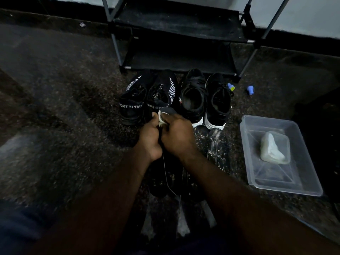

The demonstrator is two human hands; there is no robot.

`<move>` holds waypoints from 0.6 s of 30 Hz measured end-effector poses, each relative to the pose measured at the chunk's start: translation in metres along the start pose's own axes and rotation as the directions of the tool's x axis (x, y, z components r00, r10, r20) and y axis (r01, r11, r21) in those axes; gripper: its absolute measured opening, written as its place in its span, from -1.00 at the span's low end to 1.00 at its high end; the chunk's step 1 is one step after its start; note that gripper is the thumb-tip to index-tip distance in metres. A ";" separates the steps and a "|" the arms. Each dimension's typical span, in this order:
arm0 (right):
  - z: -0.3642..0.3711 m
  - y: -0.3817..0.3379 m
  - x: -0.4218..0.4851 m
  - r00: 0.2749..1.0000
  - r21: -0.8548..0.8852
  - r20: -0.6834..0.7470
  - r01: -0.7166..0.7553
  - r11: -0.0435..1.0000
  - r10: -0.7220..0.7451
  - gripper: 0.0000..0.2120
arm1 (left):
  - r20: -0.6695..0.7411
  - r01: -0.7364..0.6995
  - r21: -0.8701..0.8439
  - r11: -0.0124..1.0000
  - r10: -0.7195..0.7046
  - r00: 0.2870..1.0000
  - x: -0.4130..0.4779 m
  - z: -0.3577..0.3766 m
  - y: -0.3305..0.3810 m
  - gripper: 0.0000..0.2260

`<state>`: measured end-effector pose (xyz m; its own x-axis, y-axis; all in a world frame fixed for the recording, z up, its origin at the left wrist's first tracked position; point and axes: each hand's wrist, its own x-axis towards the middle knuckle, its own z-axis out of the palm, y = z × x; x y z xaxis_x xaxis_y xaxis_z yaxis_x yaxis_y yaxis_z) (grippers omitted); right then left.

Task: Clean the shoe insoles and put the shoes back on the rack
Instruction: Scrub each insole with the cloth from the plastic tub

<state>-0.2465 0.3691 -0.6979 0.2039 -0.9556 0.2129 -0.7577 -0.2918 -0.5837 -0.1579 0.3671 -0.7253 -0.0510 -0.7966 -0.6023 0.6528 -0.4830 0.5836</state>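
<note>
— Head view: what are the hands doing?
— The left hand [150, 138] is gripping a dark insole [171, 111]. The right hand [177, 134] is pinching a pale cloth [161, 120] onto it, above the floor [73, 89], near the rack [176, 21]'s front edge.
— How is it handling?
— Probably light and floppy; holding its edges is looking safest.

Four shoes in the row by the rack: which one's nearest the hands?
Second shoe from the left, SPORT heel band: the left hand and right hand sit right at its heel; the others lie farther off.
</note>
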 end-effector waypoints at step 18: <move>-0.011 0.012 0.025 0.997 0.007 -0.062 -0.050 0.999 0.050 -0.70 | 0.002 0.071 0.031 0.997 -0.071 0.997 -0.008 0.005 -0.006 -0.41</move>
<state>-0.2571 0.3418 -0.6912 0.1266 -0.9645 0.2319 -0.7623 -0.2442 -0.5994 -0.1657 0.3748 -0.7209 -0.0985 -0.7611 -0.6411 0.6236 -0.5492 0.5563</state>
